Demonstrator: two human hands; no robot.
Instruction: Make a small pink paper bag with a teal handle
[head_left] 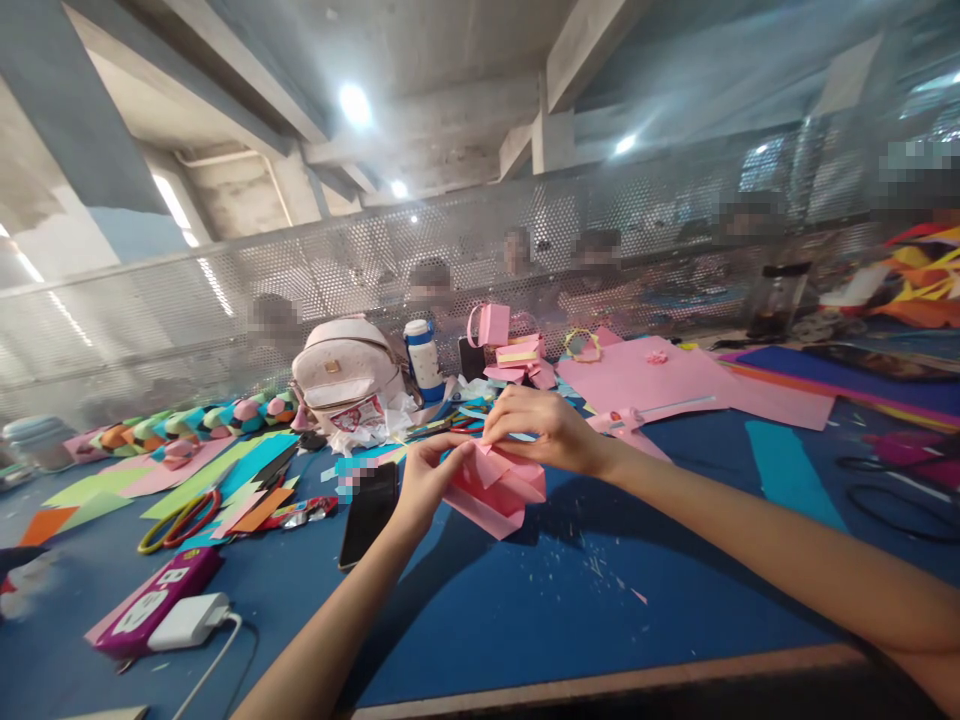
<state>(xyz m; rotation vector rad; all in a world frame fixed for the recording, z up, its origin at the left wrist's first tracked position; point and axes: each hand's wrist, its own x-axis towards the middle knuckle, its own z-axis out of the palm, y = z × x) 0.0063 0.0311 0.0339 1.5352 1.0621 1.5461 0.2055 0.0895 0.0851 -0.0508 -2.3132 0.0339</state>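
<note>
The left hand [426,482] is gripping the folded pink paper [496,492] at its left edge, with the thumb and fingers closed narrowly on it. The right hand [541,430] is reaching in from the right, and its fingers are curling down and pinching the top fold of the same paper. Both hands are holding the paper just above the blue counter [570,600], near the middle of the view. The paper is throwing a shadow on the surface below it.

A black phone [367,515] is lying flat on the counter just left of the left hand. Scissors [180,520] with yellow and red handles are lying further left, among loose strips of coloured paper. A purple device [154,598] and a white charger [191,620] with a cable are sitting near the front left edge, touching each other.

Behind the hands, a pale backpack [345,372] is standing upright, and a white bottle [424,360] with a blue cap is standing just to its right. A large pink sheet [652,390] is lying flat beyond the right hand. A teal strip [795,478] is lying to the right of the right forearm. A perforated metal screen [525,250] is running along the far side of the counter; other people are sitting behind it, blurred.
</note>
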